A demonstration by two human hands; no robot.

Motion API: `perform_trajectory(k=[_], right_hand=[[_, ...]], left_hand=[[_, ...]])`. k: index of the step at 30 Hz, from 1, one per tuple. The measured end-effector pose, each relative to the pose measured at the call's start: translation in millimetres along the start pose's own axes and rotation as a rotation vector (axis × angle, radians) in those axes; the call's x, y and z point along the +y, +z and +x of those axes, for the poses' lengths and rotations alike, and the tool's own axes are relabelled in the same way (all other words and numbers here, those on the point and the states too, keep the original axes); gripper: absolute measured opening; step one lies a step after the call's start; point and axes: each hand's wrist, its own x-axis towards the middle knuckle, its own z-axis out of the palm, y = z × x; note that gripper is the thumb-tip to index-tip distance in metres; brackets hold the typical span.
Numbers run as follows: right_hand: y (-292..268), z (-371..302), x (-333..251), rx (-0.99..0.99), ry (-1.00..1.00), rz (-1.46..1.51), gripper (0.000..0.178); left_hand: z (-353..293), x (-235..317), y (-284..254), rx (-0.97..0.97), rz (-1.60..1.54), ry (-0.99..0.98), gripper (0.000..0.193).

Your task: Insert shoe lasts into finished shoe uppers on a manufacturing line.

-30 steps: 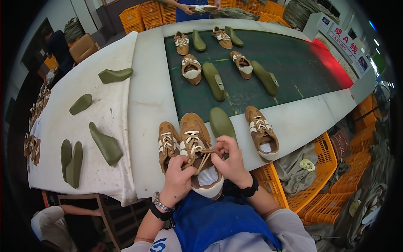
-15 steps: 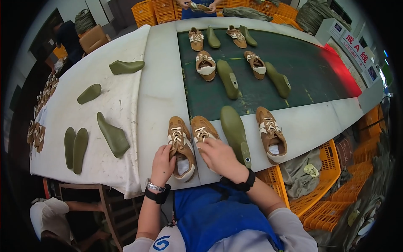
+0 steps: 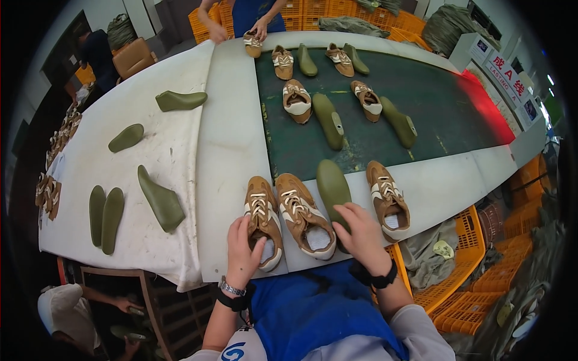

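Note:
Two brown-and-white lace-up sneakers stand side by side at the table's near edge. My left hand (image 3: 242,251) is closed on the left sneaker (image 3: 260,210), its thumb at the shoe's opening and its fingers along the outer side. Nothing touches the right sneaker (image 3: 298,210). My right hand (image 3: 363,236) grips a green shoe last (image 3: 333,183) by its near end, part of which the hand hides. Just right of that hand, another brown sneaker (image 3: 387,195) rests on the white edge.
More sneakers (image 3: 297,99) and green lasts (image 3: 328,120) stand on the dark green belt (image 3: 433,108). Several lasts (image 3: 159,198) lie on the white cloth (image 3: 78,210) at left. Orange crates (image 3: 454,265) are at lower right. Across the table a person's hand (image 3: 260,29) holds a sneaker (image 3: 253,45).
My right hand has left the right sneaker and moved right onto the green last. My left hand stays at the left sneaker. The person opposite has set a sneaker on the far edge.

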Motion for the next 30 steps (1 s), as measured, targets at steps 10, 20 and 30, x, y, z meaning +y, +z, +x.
perform_trajectory(k=[10,20,30], right_hand=[[9.4,-46.7,32.6,-0.311,0.299,-0.215,0.078],[6.4,-27.4,81.0,-0.042,0.233,0.318,0.073],[8.2,-34.5,46.1,-0.342,0.183,-0.162,0.081]], left_hand=[[-14.6,63.6,56.8,-0.351,0.450,0.265,0.051],[-10.0,21.1,-8.0,-0.068,0.265,0.133,0.060],[52.4,-150.2,-103.2,0.151,0.750,-0.624,0.094]])
